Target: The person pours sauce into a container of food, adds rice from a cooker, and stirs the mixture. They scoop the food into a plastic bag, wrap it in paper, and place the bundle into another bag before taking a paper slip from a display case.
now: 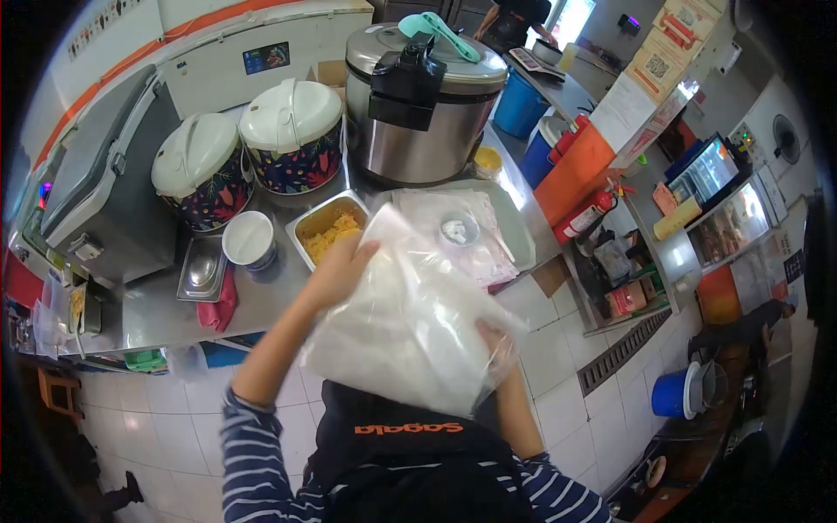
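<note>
A large clear plastic bag (405, 322), with something white showing through it, is held up in front of my apron. My left hand (343, 272) grips its upper left edge. On the lower right side, my right hand (497, 349) holds the bag, its fingers partly covered by the shiny plastic. Just beyond my left hand sits a steel pan (301, 242) of yellow shredded food (327, 237). Behind the bag, a tray (514, 228) carries pale wrapping sheets (471, 205) and a small bowl of white pieces (458, 228).
A big steel rice cooker (405, 139) with a turquoise scoop (449, 37) on its lid stands at the back. Two patterned pots (292, 144), a white tub (250, 240) and a lidded steel container (205, 268) share the counter (161, 314). A co-worker (514, 22) stands far behind.
</note>
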The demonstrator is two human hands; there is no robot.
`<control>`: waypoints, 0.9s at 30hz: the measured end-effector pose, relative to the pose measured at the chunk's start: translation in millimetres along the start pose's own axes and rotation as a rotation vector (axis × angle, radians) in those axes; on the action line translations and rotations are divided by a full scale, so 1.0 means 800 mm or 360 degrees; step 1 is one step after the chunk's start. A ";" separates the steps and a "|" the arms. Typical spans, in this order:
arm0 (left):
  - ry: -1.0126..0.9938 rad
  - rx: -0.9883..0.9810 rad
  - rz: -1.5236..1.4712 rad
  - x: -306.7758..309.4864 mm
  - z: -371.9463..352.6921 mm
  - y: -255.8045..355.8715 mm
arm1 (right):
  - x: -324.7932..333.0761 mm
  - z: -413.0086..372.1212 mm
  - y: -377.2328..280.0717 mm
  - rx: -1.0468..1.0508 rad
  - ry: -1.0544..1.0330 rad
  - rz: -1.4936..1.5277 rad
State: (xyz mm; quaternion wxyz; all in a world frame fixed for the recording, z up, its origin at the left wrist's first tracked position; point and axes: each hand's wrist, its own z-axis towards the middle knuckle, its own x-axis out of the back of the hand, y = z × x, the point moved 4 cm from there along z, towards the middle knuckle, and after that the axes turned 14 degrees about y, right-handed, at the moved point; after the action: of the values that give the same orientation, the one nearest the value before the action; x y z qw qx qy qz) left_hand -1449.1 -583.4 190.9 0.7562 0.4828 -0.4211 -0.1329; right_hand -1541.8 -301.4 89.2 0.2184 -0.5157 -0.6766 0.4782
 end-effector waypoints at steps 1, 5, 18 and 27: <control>-0.0054 -0.0081 0.0117 -0.006 0.019 0.009 | -0.004 0.001 0.014 -0.0086 0.0041 0.0039; -0.0243 -0.0288 0.0447 -0.041 0.071 0.012 | -0.031 0.012 0.051 -0.0305 0.0265 0.0288; -0.0295 0.0008 0.0111 -0.018 0.065 0.036 | 0.009 0.019 0.042 -0.0116 0.0111 0.0353; -0.0342 0.0010 -0.0439 0.031 0.019 0.070 | -0.003 0.060 0.046 0.0403 0.0399 0.0670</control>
State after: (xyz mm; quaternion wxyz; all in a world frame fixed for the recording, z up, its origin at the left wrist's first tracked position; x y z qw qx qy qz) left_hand -1457.3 -579.9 253.4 0.6800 0.5213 -0.4296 -0.2851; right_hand -1560.6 -323.4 36.7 0.2588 -0.6687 -0.4570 0.5263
